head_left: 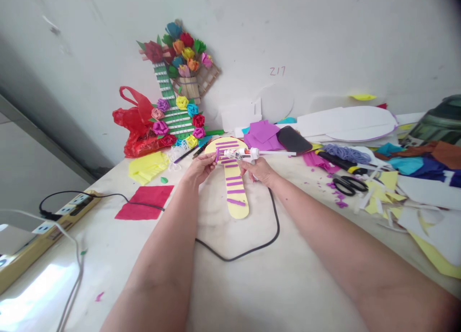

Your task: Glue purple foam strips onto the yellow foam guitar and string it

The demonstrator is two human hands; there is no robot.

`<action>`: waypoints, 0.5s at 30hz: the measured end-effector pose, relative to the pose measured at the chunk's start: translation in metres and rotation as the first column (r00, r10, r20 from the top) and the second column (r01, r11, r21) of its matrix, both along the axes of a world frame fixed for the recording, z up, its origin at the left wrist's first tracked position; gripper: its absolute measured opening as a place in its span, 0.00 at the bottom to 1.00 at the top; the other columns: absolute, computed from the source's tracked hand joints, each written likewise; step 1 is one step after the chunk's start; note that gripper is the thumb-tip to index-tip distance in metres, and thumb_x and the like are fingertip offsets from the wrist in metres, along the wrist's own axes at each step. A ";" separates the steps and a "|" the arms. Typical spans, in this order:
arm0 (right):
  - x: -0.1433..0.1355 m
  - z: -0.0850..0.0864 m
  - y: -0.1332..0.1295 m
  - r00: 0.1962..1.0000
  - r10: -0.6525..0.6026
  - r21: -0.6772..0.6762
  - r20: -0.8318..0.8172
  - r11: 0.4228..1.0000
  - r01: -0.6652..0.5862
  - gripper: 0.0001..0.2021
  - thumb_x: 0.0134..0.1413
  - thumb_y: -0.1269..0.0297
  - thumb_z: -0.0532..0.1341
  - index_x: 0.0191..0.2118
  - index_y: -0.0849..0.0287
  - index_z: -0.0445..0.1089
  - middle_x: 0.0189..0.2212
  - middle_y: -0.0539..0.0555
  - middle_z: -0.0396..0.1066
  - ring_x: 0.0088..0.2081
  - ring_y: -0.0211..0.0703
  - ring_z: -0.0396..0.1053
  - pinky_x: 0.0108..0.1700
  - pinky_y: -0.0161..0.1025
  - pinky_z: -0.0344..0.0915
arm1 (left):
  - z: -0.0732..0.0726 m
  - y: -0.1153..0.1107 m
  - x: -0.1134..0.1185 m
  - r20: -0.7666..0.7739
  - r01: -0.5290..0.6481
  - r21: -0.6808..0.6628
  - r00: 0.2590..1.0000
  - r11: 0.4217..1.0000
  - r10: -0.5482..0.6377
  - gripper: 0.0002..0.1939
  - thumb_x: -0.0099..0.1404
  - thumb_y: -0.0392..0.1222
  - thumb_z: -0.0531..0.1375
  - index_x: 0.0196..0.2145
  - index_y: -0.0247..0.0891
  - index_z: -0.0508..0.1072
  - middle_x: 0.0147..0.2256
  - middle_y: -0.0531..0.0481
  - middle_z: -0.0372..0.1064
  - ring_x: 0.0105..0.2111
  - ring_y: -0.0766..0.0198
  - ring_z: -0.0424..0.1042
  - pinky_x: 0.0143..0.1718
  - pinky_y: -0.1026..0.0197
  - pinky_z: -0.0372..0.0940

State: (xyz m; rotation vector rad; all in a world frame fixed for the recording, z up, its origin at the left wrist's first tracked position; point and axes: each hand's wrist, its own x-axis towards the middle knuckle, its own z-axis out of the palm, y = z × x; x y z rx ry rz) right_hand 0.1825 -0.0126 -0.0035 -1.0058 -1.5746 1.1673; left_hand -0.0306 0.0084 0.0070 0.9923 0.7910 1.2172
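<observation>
My right hand (258, 171) is closed around a white hot glue gun (248, 153), its nozzle pointing left and a glue stick (283, 153) poking out of the back. In my left hand (201, 169) a thin purple paper strip (217, 155) is pinched upright, close to the nozzle. Below both hands lies a pale yellow paddle-shaped cutout (238, 210), round at the far end with a long handle towards me. Purple strips (236, 191) lie across it in spaced rows. The glue gun and my fingers hide part of its middle.
A black cord (230, 260) loops over the table to a power strip (61, 217) at left. Paper-flower decorations (176, 116) lean on the wall beside a red plastic bag (135, 125). Scissors (349, 184), a cutter (336, 162) and paper scraps (385, 197) lie at right.
</observation>
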 end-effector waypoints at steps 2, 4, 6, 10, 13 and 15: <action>0.000 0.000 0.000 1.000 0.001 -0.001 0.004 1.000 -0.001 0.17 0.42 0.50 0.61 0.23 0.62 0.66 0.17 0.51 0.68 0.09 0.28 0.53 0.11 0.31 0.51 | 0.000 0.000 0.000 0.010 0.018 -0.001 1.000 1.000 -0.018 0.07 0.51 0.30 0.62 0.31 0.28 0.73 0.21 0.52 0.65 0.19 0.76 0.63 0.21 0.75 0.59; -0.001 0.000 -0.001 1.000 0.002 -0.003 0.004 1.000 -0.002 0.17 0.42 0.50 0.61 0.23 0.62 0.66 0.17 0.51 0.68 0.09 0.28 0.53 0.11 0.31 0.51 | 0.001 -0.001 0.000 0.014 0.032 0.000 0.999 0.999 -0.032 0.06 0.51 0.29 0.62 0.30 0.29 0.72 0.22 0.51 0.65 0.19 0.76 0.63 0.21 0.75 0.59; -0.001 0.000 0.000 1.000 0.002 -0.008 0.000 1.000 -0.002 0.17 0.42 0.50 0.62 0.23 0.62 0.66 0.17 0.51 0.68 0.09 0.28 0.53 0.11 0.31 0.51 | 0.000 -0.001 0.000 0.018 0.042 0.000 0.999 0.999 -0.042 0.05 0.51 0.29 0.62 0.30 0.29 0.72 0.22 0.51 0.65 0.19 0.76 0.63 0.21 0.74 0.59; -0.001 -0.001 0.001 1.000 0.002 -0.009 -0.001 1.000 -0.002 0.17 0.41 0.50 0.62 0.24 0.61 0.66 0.18 0.50 0.69 0.09 0.28 0.53 0.11 0.31 0.52 | -0.001 0.000 0.000 0.026 0.058 0.010 0.998 0.998 -0.058 0.05 0.51 0.30 0.62 0.30 0.29 0.72 0.22 0.52 0.65 0.20 0.76 0.63 0.21 0.74 0.59; -0.001 -0.002 0.002 1.000 0.001 -0.009 0.005 1.000 -0.001 0.17 0.41 0.50 0.62 0.24 0.61 0.66 0.18 0.50 0.69 0.09 0.28 0.53 0.11 0.31 0.52 | -0.002 0.000 -0.001 0.028 0.064 0.010 0.998 0.998 -0.064 0.06 0.51 0.30 0.62 0.30 0.30 0.72 0.22 0.52 0.65 0.20 0.76 0.63 0.22 0.74 0.60; -0.001 -0.001 0.001 1.000 -0.004 -0.009 0.009 1.000 0.004 0.16 0.41 0.50 0.62 0.24 0.61 0.66 0.17 0.50 0.68 0.09 0.28 0.53 0.11 0.31 0.52 | -0.002 0.000 -0.001 0.027 0.064 0.005 0.998 0.998 -0.064 0.06 0.51 0.30 0.62 0.30 0.30 0.72 0.22 0.52 0.65 0.20 0.76 0.63 0.22 0.74 0.60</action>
